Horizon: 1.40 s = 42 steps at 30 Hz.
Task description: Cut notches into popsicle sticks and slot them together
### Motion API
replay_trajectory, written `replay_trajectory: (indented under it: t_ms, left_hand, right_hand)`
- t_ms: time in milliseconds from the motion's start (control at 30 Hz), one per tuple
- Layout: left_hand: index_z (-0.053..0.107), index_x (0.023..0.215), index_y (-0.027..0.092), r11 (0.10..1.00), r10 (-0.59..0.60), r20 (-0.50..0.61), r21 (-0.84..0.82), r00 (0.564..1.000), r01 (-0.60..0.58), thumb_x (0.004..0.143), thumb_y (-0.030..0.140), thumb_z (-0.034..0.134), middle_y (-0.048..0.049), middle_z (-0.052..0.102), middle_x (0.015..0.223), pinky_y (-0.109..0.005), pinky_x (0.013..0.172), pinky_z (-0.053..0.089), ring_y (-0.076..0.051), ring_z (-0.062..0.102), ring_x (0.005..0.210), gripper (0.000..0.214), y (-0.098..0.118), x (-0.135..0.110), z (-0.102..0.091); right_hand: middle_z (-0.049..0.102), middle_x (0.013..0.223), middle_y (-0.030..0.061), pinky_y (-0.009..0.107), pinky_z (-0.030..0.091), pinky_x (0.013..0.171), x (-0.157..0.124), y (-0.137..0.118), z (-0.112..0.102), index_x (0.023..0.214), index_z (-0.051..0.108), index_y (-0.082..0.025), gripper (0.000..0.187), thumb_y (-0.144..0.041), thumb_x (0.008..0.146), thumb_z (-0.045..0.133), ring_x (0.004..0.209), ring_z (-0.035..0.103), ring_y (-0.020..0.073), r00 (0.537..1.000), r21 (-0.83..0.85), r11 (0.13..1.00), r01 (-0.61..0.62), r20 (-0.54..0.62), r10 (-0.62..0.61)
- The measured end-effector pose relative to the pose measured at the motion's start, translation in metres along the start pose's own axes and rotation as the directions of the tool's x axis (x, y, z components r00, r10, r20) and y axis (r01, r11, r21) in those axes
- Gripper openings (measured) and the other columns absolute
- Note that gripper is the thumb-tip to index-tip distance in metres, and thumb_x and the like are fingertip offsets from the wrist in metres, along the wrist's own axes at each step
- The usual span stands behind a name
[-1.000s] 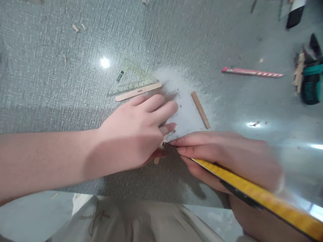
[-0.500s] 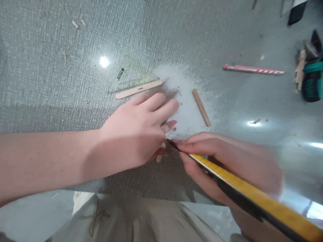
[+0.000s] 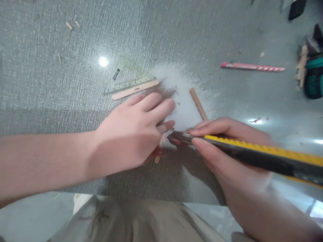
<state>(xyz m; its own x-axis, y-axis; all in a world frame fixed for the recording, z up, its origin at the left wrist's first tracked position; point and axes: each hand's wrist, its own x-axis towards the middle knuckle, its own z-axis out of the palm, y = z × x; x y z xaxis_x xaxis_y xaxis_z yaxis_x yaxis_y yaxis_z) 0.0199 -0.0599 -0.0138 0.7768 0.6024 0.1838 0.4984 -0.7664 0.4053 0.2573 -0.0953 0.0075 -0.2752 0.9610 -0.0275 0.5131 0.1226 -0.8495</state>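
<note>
My left hand (image 3: 141, 129) presses a wooden craft stick (image 3: 157, 158) to the table, thumb and fingers closed on it; most of the stick is hidden beneath the hand. In my right hand (image 3: 224, 144) is a yellow and black utility knife (image 3: 262, 158). Its blade tip lies close beside the stick, near my left fingertips; whether it touches the wood I cannot tell. Just beyond my left hand, a second craft stick (image 3: 136, 89) with a small slot lies along a clear green set square (image 3: 133, 75). A brown stick (image 3: 198, 103) lies past my right fingers.
A red and white pencil (image 3: 252, 67) lies at the back right. Farther right is a teal and black tool (image 3: 314, 77) with wood pieces (image 3: 302, 65) beside it. Wood chips (image 3: 69, 26) are scattered at the back left. The table's near edge (image 3: 141, 199) runs by my clothing.
My right hand has turned the knife so its handle lies flatter across the view, and its tip has shifted slightly up. My left hand keeps its hold on the stick.
</note>
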Motion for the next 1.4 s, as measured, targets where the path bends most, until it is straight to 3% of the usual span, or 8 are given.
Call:
replay_trajectory:
  t_ms: [267, 367, 500, 700, 1067, 1400]
  left_hand:
    - [0.071, 0.094, 0.013, 0.999, 0.041, -0.061, -0.012, 0.997, -0.042, 0.097, 0.042, 0.056, -0.0133, 0.068, 0.111, -0.046, 0.085, 0.056, -0.031, 0.064, 0.104, 0.032, -0.007, 0.002, -0.006]
    - [0.072, 0.091, 0.016, 0.983, 0.102, -0.033, -0.151, 0.994, -0.106, 0.099, 0.027, 0.051, -0.0102, 0.07, 0.11, -0.043, 0.089, 0.056, -0.027, 0.065, 0.104, 0.025, -0.019, 0.006, -0.01]
    - [0.073, 0.083, 0.021, 0.939, 0.206, 0.035, -0.287, 0.978, -0.188, 0.098, 0.012, 0.045, -0.0063, 0.072, 0.098, -0.036, 0.086, 0.054, -0.021, 0.066, 0.096, 0.033, -0.033, 0.011, -0.013]
    - [0.074, 0.081, 0.022, 0.939, 0.155, 0.042, -0.316, 0.987, -0.134, 0.098, 0.011, 0.044, -0.0062, 0.071, 0.09, -0.035, 0.082, 0.053, -0.02, 0.065, 0.09, 0.035, -0.033, 0.012, -0.013]
    - [0.072, 0.077, 0.02, 0.927, 0.153, 0.049, -0.353, 0.987, -0.126, 0.094, 0.007, 0.047, -0.0066, 0.07, 0.086, -0.033, 0.077, 0.05, -0.019, 0.063, 0.084, 0.033, -0.033, 0.014, -0.011]
    - [0.071, 0.075, 0.019, 0.928, 0.146, 0.049, -0.352, 0.988, -0.12, 0.091, 0.005, 0.045, -0.0061, 0.07, 0.084, -0.033, 0.074, 0.048, -0.018, 0.061, 0.08, 0.034, -0.033, 0.014, -0.01]
  right_hand:
    - [0.078, 0.093, 0.0028, 0.033, 0.062, 0.069, -0.012, -0.01, 0.009, 0.098, 0.07, -0.027, 0.029, -0.004, 0.081, 0.068, 0.081, 0.076, 0.0205, 0.99, -0.047, 0.991, 0.128, -0.058, -0.131]
    - [0.078, 0.094, 0.0034, 0.037, 0.063, 0.07, -0.012, -0.005, 0.01, 0.1, 0.071, -0.027, 0.033, -0.002, 0.079, 0.068, 0.083, 0.076, 0.0226, 0.988, -0.019, 0.991, 0.134, -0.073, -0.135]
    - [0.079, 0.096, 0.0044, 0.034, 0.064, 0.071, -0.01, 0.002, 0.012, 0.102, 0.07, -0.024, 0.034, 0.0, 0.077, 0.068, 0.084, 0.077, 0.0211, 0.975, 0.008, 0.978, 0.21, -0.074, -0.209]
    - [0.08, 0.099, 0.0059, 0.028, 0.066, 0.072, -0.003, 0.003, 0.012, 0.104, 0.068, -0.023, 0.033, -0.002, 0.079, 0.068, 0.085, 0.078, 0.0188, 0.954, -0.04, 0.953, 0.299, 0.016, -0.299]
    - [0.081, 0.094, 0.0063, 0.032, 0.068, 0.068, -0.004, -0.004, 0.021, 0.103, 0.069, -0.025, 0.033, -0.003, 0.079, 0.068, 0.079, 0.079, 0.0216, 0.945, -0.153, 0.938, 0.312, -0.048, -0.322]
    - [0.081, 0.1, 0.0059, 0.036, 0.069, 0.065, -0.008, -0.003, 0.019, 0.107, 0.069, -0.027, 0.035, -0.006, 0.079, 0.072, 0.077, 0.079, 0.0256, 0.943, -0.204, 0.926, 0.319, -0.024, -0.331]
